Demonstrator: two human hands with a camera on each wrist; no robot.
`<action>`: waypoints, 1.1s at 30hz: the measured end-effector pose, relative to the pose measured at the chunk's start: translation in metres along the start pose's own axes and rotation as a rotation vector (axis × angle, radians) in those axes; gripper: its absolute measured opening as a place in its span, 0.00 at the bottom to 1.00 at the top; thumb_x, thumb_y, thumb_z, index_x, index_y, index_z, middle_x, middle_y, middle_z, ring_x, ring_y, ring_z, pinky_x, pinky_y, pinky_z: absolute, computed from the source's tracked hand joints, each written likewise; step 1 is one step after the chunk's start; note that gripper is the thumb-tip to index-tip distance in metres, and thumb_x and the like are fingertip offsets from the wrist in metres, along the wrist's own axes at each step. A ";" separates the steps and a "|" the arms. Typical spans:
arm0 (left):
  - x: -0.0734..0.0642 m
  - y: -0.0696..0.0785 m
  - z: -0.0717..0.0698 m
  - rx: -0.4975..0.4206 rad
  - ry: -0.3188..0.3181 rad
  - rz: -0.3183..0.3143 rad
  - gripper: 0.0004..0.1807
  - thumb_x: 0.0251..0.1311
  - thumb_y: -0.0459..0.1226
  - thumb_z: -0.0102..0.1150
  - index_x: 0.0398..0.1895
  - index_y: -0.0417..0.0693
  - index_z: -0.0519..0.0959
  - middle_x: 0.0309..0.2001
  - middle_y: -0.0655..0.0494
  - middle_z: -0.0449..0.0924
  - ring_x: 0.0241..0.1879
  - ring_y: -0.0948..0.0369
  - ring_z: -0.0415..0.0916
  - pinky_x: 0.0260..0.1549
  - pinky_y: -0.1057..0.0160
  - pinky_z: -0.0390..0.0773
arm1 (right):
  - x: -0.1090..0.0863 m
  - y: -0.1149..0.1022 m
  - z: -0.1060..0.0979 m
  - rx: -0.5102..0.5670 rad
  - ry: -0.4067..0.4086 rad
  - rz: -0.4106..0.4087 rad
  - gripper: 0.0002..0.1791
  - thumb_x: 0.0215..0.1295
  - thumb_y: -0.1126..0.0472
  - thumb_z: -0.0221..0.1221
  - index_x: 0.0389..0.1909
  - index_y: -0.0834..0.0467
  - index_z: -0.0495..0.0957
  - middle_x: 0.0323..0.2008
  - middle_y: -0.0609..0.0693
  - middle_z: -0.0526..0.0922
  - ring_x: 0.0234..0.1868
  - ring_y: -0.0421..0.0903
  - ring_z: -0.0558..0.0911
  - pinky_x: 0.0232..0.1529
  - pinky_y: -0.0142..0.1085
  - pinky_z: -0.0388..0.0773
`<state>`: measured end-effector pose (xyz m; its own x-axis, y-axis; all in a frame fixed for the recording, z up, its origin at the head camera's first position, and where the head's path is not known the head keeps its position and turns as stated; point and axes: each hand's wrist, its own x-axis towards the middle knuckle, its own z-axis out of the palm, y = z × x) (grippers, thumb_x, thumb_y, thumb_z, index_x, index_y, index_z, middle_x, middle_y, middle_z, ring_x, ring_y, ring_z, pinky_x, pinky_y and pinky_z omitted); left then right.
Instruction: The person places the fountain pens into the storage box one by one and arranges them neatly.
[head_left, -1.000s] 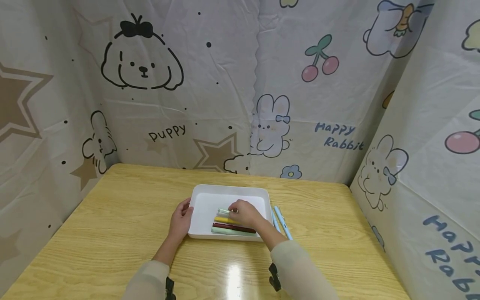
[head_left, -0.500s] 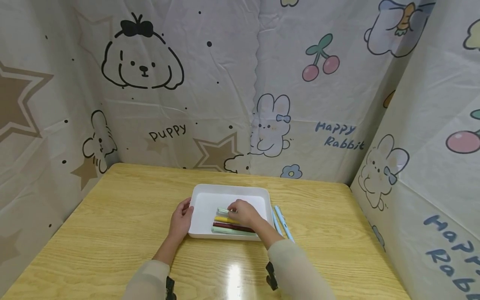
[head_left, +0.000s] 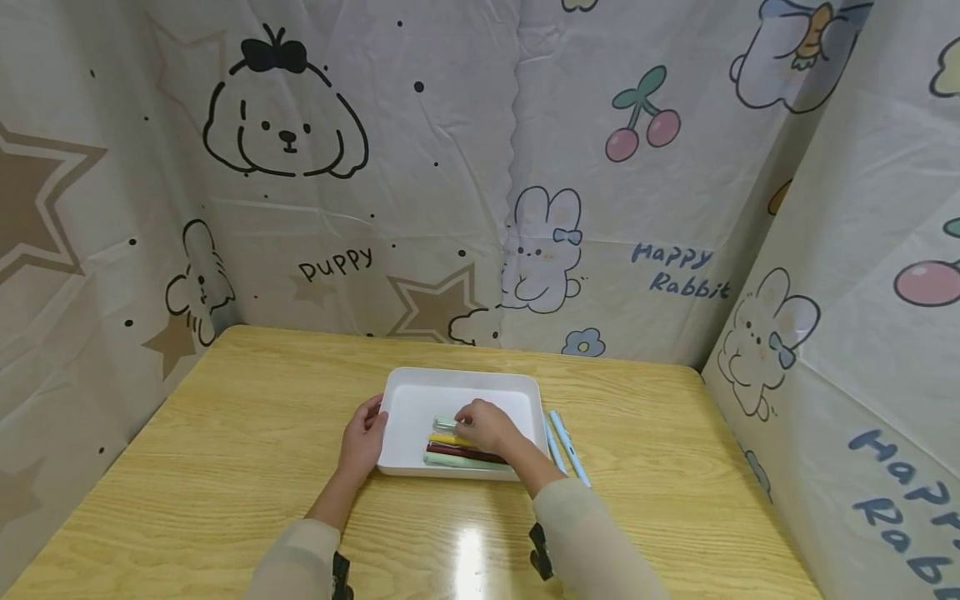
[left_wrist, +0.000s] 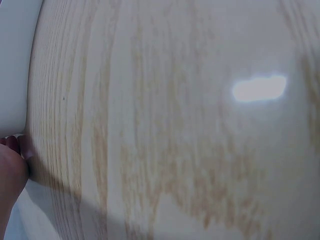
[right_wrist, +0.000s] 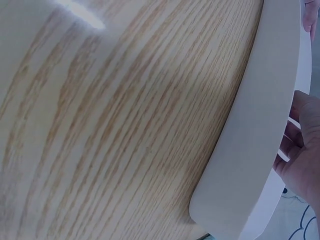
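A shallow white tray [head_left: 408,408] lies on the wooden table, with my left hand [head_left: 363,442] gripping its left end, thumb at the rim. Inside the tray my right hand [head_left: 487,427] pinches a pale green pen [head_left: 444,423] with a clear cap. Nearer to me lie a yellow pen [head_left: 442,439], a dark red pen [head_left: 457,452] and a light green pen [head_left: 457,461], side by side. My right hand hides parts of these pens. The right wrist view shows the fingers reaching over the tray wall [right_wrist: 250,140]; the pens are out of sight there.
Two light blue pens lie on the table just right of the tray; the outer pen [head_left: 568,446] shows more fully. A printed cloth [head_left: 450,167] hangs behind the table [head_left: 262,417] and along both sides.
My right forearm has shifted slightly to the left, baring a little more of the blue pens. Both hands have kept their places, and the pens in the tray lie almost as before.
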<state>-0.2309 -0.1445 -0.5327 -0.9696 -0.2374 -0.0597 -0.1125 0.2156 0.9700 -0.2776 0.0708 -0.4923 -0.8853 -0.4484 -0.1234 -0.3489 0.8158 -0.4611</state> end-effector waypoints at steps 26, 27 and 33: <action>-0.002 0.001 0.001 -0.009 -0.006 -0.001 0.22 0.71 0.38 0.41 0.67 0.45 0.62 0.61 0.41 0.67 0.56 0.50 0.65 0.54 0.52 0.68 | -0.004 -0.001 0.002 0.019 0.010 -0.028 0.13 0.62 0.60 0.55 0.44 0.58 0.82 0.36 0.50 0.79 0.37 0.42 0.76 0.44 0.39 0.75; -0.001 0.001 0.000 -0.010 -0.007 -0.002 0.22 0.71 0.38 0.41 0.67 0.45 0.62 0.61 0.42 0.67 0.57 0.50 0.65 0.55 0.52 0.68 | -0.004 -0.001 0.002 0.020 0.012 -0.027 0.13 0.62 0.60 0.55 0.44 0.58 0.82 0.36 0.50 0.79 0.37 0.42 0.76 0.44 0.39 0.75; 0.001 -0.003 0.000 -0.002 0.000 0.006 0.22 0.71 0.38 0.41 0.67 0.45 0.62 0.61 0.41 0.67 0.57 0.50 0.66 0.55 0.51 0.68 | -0.004 -0.001 0.000 0.046 0.020 -0.002 0.12 0.62 0.58 0.56 0.42 0.58 0.83 0.36 0.50 0.79 0.38 0.43 0.76 0.44 0.40 0.75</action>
<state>-0.2316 -0.1449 -0.5356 -0.9702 -0.2364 -0.0533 -0.1057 0.2151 0.9709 -0.2738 0.0722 -0.4916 -0.8907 -0.4423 -0.1053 -0.3365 0.7971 -0.5013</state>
